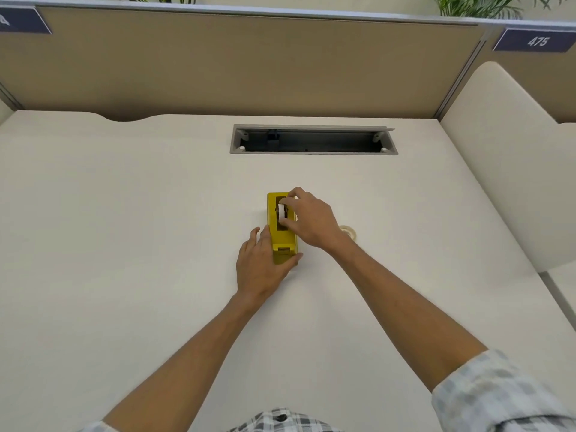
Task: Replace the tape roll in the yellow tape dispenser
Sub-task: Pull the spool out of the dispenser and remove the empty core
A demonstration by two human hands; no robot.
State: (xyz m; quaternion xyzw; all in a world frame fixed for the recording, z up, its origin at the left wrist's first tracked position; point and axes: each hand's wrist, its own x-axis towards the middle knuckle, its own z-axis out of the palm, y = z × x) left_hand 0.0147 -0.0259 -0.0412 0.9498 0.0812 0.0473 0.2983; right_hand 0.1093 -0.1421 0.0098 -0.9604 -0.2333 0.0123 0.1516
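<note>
The yellow tape dispenser (282,241) stands on the white desk (124,244) near its middle, long axis pointing away from me. My left hand (261,266) grips its near end, fingers along the left side and thumb on the right. My right hand (308,218) reaches over the top, with thumb and fingers pinched on a white tape roll (282,211) that sits upright in the dispenser's well. A second, pale tape roll (348,232) lies flat on the desk just right of my right wrist, partly hidden by it.
An open grey cable slot (313,140) is cut into the desk behind the dispenser. A tan partition (249,63) closes the back. A curved white side panel (505,157) stands at the right.
</note>
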